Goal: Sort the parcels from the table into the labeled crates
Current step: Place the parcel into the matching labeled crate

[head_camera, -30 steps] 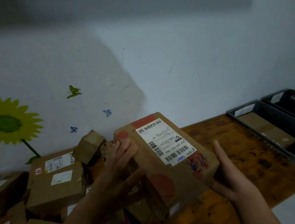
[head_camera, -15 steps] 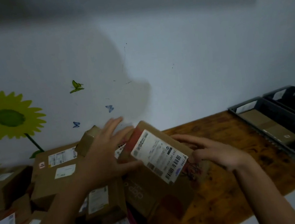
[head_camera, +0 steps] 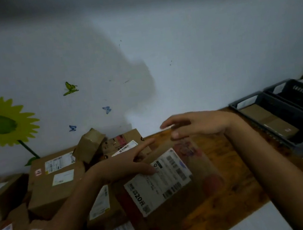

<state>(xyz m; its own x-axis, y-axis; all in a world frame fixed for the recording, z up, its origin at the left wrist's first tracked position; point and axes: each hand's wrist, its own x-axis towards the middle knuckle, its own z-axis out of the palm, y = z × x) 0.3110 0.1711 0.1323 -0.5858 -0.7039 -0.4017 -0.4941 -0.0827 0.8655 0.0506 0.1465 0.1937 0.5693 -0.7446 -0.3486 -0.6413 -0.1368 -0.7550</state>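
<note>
Here the left hand [head_camera: 123,167] lies with straight fingers on the labeled parcel [head_camera: 168,182] on the wooden surface [head_camera: 234,196]; the right hand [head_camera: 197,126] hovers above it, its fingers relaxed, holding nothing.

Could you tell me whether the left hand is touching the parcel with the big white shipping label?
Touching. The head view shows the left hand lying across the parcel, its fingertips on the label's upper left corner.
</note>
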